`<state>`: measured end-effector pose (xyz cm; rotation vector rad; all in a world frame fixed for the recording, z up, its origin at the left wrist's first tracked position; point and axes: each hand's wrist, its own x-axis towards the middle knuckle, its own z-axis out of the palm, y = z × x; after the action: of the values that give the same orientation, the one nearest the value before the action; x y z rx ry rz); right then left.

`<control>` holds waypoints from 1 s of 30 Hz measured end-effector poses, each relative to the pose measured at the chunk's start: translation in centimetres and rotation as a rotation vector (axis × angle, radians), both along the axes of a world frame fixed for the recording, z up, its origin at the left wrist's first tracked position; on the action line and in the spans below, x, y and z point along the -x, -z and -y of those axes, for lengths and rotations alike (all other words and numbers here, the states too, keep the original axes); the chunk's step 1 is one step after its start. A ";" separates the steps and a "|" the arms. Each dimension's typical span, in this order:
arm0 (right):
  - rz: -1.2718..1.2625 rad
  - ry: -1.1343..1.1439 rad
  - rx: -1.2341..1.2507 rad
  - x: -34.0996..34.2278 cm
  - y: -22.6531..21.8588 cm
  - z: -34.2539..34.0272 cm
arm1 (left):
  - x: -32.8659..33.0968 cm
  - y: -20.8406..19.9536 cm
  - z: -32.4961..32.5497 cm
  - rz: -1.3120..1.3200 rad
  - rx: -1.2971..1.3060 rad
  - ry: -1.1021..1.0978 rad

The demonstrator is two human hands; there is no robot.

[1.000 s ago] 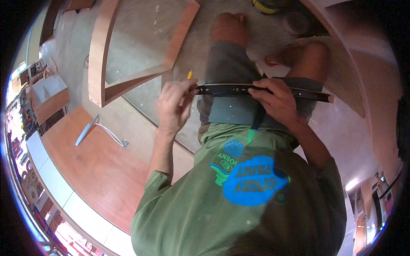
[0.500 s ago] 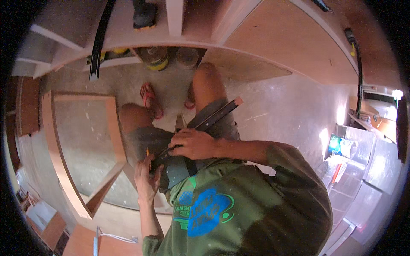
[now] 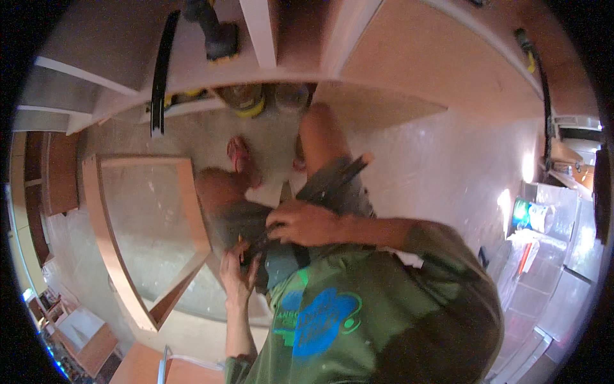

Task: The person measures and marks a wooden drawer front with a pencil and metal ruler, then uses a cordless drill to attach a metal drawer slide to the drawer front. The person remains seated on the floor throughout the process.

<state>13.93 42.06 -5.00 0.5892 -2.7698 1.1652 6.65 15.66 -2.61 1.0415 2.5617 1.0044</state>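
A long black drawer slide (image 3: 342, 176) lies slantwise across my lap, its far end up to the right over my thigh. My right hand (image 3: 302, 223) is closed on the middle of it, palm down. At its near left end my left hand (image 3: 236, 272) pinches the slide between thumb and fingers. A small yellow-orange stick, pencil-like, pokes up by the left fingers; blur hides how it is held. My hands partly cover the slide.
A wooden frame (image 3: 105, 233) stands on the floor to my left. Ahead is a wooden cabinet (image 3: 409, 48) with a black power tool (image 3: 220, 41) and another black slide (image 3: 163, 77). Below sit yellow-banded and clear containers. Silvery panels (image 3: 547, 256) and packages lie at right.
The whole view has shifted, so everything sits slightly lower and farther right. The slide looks tilted, with its face of holes less visible. Both hands keep their hold.
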 end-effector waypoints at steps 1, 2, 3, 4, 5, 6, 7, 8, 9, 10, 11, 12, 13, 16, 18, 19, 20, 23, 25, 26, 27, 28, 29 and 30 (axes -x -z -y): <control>0.017 0.006 0.006 -0.2 -0.2 0.2 | -0.3 0.1 0.5 -0.010 0.015 0.006; 0.000 0.028 0.044 -0.5 -0.6 0.5 | -0.5 0.0 0.9 0.022 0.012 -0.003; -0.023 0.052 0.068 -0.6 -0.9 0.0 | -0.5 0.1 0.6 0.047 -0.003 -0.012; -0.053 0.077 0.084 -0.8 -1.2 -0.8 | -0.5 0.3 0.5 0.066 -0.027 -0.022; -0.051 0.117 0.064 -1.1 -1.7 -1.7 | -0.4 0.3 0.3 0.075 -0.016 -0.017; -0.051 0.153 0.044 -1.6 -2.1 -2.6 | -0.5 0.3 0.3 0.082 -0.005 -0.015; -0.054 0.186 0.029 -2.1 -2.5 -3.6 | -0.6 0.3 0.4 0.085 0.011 -0.015; -0.027 0.238 -0.059 -2.8 -2.9 -4.8 | -0.6 0.4 0.5 0.097 0.014 -0.023; -0.006 0.285 -0.145 -3.5 -3.3 -6.3 | -0.7 0.4 0.6 0.101 0.020 -0.034; -0.011 0.323 -0.252 -4.3 -3.9 -8.2 | -0.8 0.5 0.6 0.112 0.018 -0.045; -0.014 0.364 -0.357 -5.2 -4.3 -10.2 | -0.8 0.6 0.7 0.106 0.025 -0.040; 0.041 0.441 -0.294 -6.0 -4.3 -12.4 | -0.8 0.6 0.7 0.101 0.030 -0.035; 0.092 0.523 -0.229 -6.6 -4.1 -14.3 | -0.7 0.7 0.7 0.091 0.036 -0.026; 0.159 0.536 -0.285 -7.8 -5.5 -18.0 | -0.7 0.3 0.5 0.103 0.021 -0.019; 0.204 0.507 -0.324 -8.4 -4.6 -19.1 | -0.8 0.5 0.2 0.085 0.020 -0.024; 0.226 0.493 -0.342 -8.7 -4.2 -19.4 | -0.8 0.5 0.1 0.075 0.020 -0.026; 0.232 0.465 -0.316 -8.7 -3.9 -19.6 | -0.8 0.5 0.0 0.065 0.020 -0.016; 0.240 0.393 -0.250 -8.0 -3.4 -19.4 | -0.5 0.4 0.0 0.035 0.034 0.008; 0.235 0.355 -0.232 -7.7 -3.3 -19.5 | -0.6 0.5 0.1 0.019 0.054 0.008; 0.241 0.342 -0.219 -7.8 -3.2 -19.7 | -0.6 0.6 0.3 0.018 0.055 0.007; 0.247 0.328 -0.209 -7.9 -3.1 -19.9 | -0.6 0.7 0.4 0.018 0.053 0.005; 0.253 0.314 -0.199 -8.0 -3.0 -20.0 | -0.6 0.8 0.4 0.018 0.051 0.003; 0.253 0.328 -0.192 -8.1 -3.0 -19.9 | -0.6 0.8 0.3 0.012 0.046 0.008; 0.251 0.339 -0.183 -8.0 -3.0 -19.8 | -0.6 0.6 0.3 0.006 0.043 0.010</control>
<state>21.96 61.87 -2.04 -0.0260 -3.0429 0.9771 7.26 15.39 -3.23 1.0368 2.5593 0.9437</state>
